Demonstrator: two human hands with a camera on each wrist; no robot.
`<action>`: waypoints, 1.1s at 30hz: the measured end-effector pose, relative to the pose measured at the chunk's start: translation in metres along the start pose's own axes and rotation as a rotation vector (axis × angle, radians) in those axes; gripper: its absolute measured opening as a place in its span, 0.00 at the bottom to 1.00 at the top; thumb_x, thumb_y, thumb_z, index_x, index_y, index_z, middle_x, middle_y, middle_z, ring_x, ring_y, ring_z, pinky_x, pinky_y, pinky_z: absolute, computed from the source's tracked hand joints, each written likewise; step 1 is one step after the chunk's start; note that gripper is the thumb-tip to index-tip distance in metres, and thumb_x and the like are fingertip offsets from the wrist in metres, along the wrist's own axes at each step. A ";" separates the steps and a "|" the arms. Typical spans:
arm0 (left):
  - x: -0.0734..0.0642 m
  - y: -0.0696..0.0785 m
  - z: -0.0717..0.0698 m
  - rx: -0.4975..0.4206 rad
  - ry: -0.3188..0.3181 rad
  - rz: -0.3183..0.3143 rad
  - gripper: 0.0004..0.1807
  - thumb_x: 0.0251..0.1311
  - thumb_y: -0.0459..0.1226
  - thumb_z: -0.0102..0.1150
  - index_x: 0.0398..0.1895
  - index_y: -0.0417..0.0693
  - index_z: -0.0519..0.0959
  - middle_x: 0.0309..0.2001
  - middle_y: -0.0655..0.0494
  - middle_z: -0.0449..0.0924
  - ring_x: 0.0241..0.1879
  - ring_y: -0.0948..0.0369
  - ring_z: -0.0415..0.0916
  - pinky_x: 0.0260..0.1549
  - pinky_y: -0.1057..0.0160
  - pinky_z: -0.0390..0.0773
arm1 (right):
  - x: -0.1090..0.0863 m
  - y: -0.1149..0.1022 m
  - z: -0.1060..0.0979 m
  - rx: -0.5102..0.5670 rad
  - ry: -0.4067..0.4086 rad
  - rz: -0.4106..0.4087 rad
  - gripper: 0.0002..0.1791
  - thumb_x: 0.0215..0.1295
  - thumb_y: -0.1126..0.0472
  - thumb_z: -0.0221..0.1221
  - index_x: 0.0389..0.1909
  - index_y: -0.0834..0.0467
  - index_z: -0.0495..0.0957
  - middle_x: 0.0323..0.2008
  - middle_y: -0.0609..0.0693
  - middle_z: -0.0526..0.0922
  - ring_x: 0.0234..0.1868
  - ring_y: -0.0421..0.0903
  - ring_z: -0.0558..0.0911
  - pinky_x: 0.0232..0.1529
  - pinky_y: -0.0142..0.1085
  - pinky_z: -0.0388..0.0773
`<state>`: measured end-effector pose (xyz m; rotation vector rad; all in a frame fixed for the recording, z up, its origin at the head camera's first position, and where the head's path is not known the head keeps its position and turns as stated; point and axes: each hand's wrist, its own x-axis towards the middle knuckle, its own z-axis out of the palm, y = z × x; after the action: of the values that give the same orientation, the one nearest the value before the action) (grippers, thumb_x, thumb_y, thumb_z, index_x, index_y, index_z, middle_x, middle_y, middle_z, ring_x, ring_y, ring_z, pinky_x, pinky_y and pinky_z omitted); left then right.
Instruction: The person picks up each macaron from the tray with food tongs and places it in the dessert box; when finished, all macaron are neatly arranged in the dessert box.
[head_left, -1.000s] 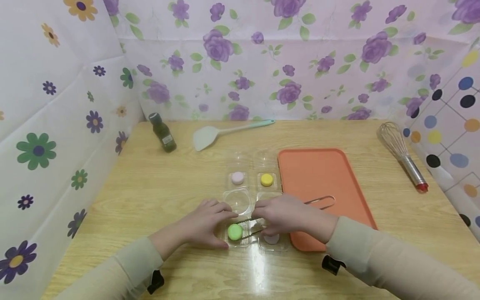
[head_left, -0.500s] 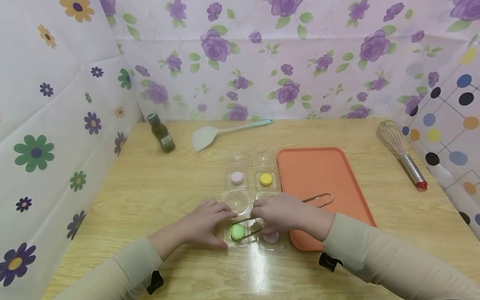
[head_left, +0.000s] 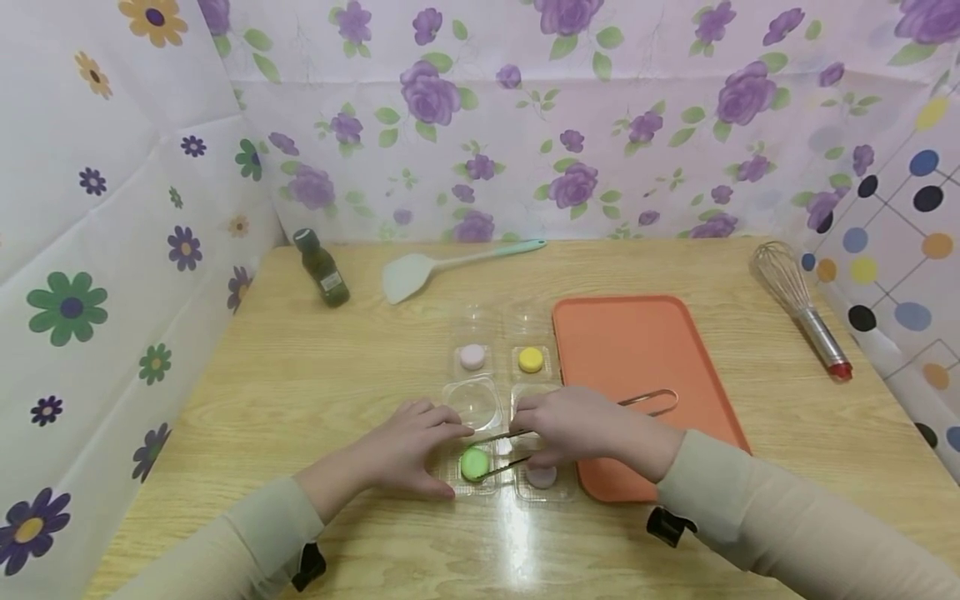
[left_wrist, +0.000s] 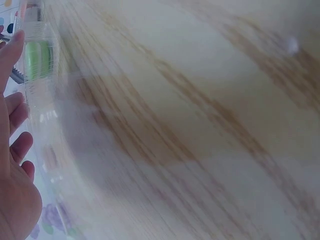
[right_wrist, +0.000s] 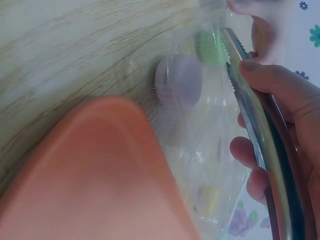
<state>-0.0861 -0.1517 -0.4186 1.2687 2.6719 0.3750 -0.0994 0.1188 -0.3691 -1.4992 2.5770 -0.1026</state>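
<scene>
So, 1 smooth, round green macaron (head_left: 475,464) sits in a clear ribbed plastic box (head_left: 487,488) L of the orange tray (head_left: 626,342). R hand (head_left: 577,427) grips metal tongs (right_wrist: 257,122), toothed tips apart, by it; L hand (head_left: 408,446) spread wide at the box. 3 more macarons, 2 lilac (head_left: 472,357) + 1 yellow (head_left: 531,360), also L of tray; 1 wire whisk (head_left: 801,304) R.
</scene>
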 end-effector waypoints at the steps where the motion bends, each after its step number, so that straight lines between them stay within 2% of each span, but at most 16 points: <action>1: 0.000 0.000 0.000 0.000 0.001 0.001 0.45 0.37 0.61 0.68 0.62 0.53 0.71 0.54 0.61 0.70 0.47 0.63 0.61 0.51 0.59 0.63 | -0.001 0.001 0.000 0.007 0.004 0.002 0.20 0.49 0.48 0.68 0.43 0.51 0.81 0.39 0.41 0.78 0.33 0.36 0.79 0.28 0.32 0.77; 10: 0.000 0.001 0.000 -0.012 -0.006 -0.008 0.45 0.37 0.60 0.69 0.62 0.54 0.71 0.54 0.61 0.70 0.49 0.63 0.61 0.53 0.57 0.62 | -0.023 0.016 -0.002 0.220 0.080 0.064 0.22 0.52 0.51 0.66 0.47 0.54 0.79 0.43 0.43 0.78 0.37 0.40 0.79 0.37 0.35 0.77; 16: 0.000 0.002 -0.001 -0.021 -0.003 -0.011 0.45 0.37 0.60 0.69 0.62 0.53 0.71 0.54 0.61 0.70 0.49 0.62 0.61 0.54 0.56 0.62 | -0.045 0.037 -0.004 0.306 0.156 0.091 0.19 0.55 0.55 0.65 0.48 0.54 0.79 0.43 0.44 0.79 0.27 0.38 0.74 0.30 0.31 0.72; 22: 0.000 0.001 -0.003 -0.026 0.008 -0.020 0.47 0.37 0.62 0.68 0.63 0.53 0.70 0.56 0.60 0.71 0.51 0.61 0.62 0.55 0.55 0.62 | -0.068 0.061 -0.002 0.276 0.315 0.127 0.21 0.53 0.57 0.67 0.51 0.52 0.79 0.41 0.44 0.80 0.26 0.38 0.73 0.25 0.30 0.71; 26: 0.001 -0.001 -0.005 -0.029 0.026 -0.027 0.48 0.35 0.63 0.68 0.63 0.52 0.70 0.56 0.60 0.70 0.53 0.60 0.62 0.56 0.54 0.62 | -0.085 0.077 0.002 0.197 0.411 0.203 0.24 0.50 0.57 0.70 0.50 0.53 0.79 0.37 0.43 0.79 0.24 0.36 0.72 0.23 0.29 0.68; 30: 0.002 -0.002 -0.006 -0.027 0.042 -0.031 0.49 0.35 0.65 0.67 0.63 0.53 0.70 0.57 0.60 0.70 0.53 0.60 0.62 0.55 0.54 0.62 | -0.100 0.091 0.003 0.151 0.429 0.334 0.25 0.49 0.57 0.70 0.50 0.55 0.78 0.34 0.45 0.79 0.22 0.35 0.69 0.21 0.30 0.66; 33: 0.003 -0.003 -0.008 -0.021 0.052 -0.028 0.49 0.35 0.64 0.68 0.63 0.53 0.70 0.57 0.60 0.70 0.53 0.60 0.62 0.54 0.55 0.62 | -0.110 0.101 0.003 0.176 0.414 0.443 0.25 0.51 0.57 0.69 0.52 0.56 0.77 0.37 0.49 0.80 0.24 0.38 0.72 0.23 0.33 0.69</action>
<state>-0.0925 -0.1522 -0.4120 1.2313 2.7179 0.4372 -0.1319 0.2645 -0.3751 -0.8917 3.0524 -0.6220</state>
